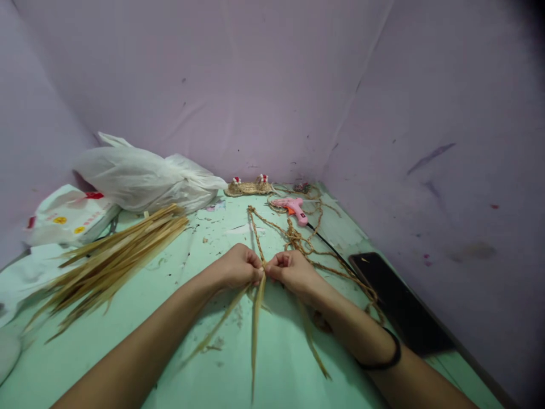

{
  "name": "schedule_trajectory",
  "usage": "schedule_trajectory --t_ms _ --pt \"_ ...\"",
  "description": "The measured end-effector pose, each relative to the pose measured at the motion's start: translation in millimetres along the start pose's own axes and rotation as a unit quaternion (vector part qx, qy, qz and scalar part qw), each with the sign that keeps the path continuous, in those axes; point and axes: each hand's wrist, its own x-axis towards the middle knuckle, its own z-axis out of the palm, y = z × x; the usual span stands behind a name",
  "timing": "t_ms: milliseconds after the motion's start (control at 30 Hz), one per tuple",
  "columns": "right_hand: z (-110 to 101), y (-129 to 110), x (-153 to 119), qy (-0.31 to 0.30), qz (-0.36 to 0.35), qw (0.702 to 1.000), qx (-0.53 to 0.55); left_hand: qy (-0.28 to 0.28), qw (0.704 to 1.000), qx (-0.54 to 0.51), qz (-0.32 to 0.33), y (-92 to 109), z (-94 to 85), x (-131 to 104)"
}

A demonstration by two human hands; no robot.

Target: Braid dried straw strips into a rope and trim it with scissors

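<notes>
My left hand (pixel 243 266) and my right hand (pixel 293 271) meet at the middle of the table, both with fingers pinched together. Between them they grip the lower end of a braided straw cord (pixel 256 236). From that point several loose straw strands (pixel 256 329) fan out toward me, one to the left, one straight down, one to the right under my right forearm. Beyond my hands the finished braid runs up to a bend, then turns right into a tangled heap of cord (pixel 298 241). The exact fingertip hold is partly hidden.
A bundle of dry straw strips (pixel 123 261) lies at left, near a white plastic bag (pixel 149 176) and a printed white packet (pixel 74 218). A pink glue gun (pixel 293 209) with a black cable, woven slippers (pixel 249 187) and a dark flat slab (pixel 395 301) lie beyond and to the right.
</notes>
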Motion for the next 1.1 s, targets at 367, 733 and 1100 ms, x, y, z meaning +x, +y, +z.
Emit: schedule_trajectory --t_ms 367,733,1100 --pt "5 -2 -8 0.010 0.029 0.991 0.132 0.075 0.989 0.113 -0.064 11 20.0 -17" --pt "5 3 -6 0.003 0.035 0.983 0.179 0.139 0.956 0.257 0.024 17 28.8 -26" --pt "5 -3 -10 -0.026 0.033 0.981 0.190 0.183 0.972 0.145 0.011 16 7.9 -37"
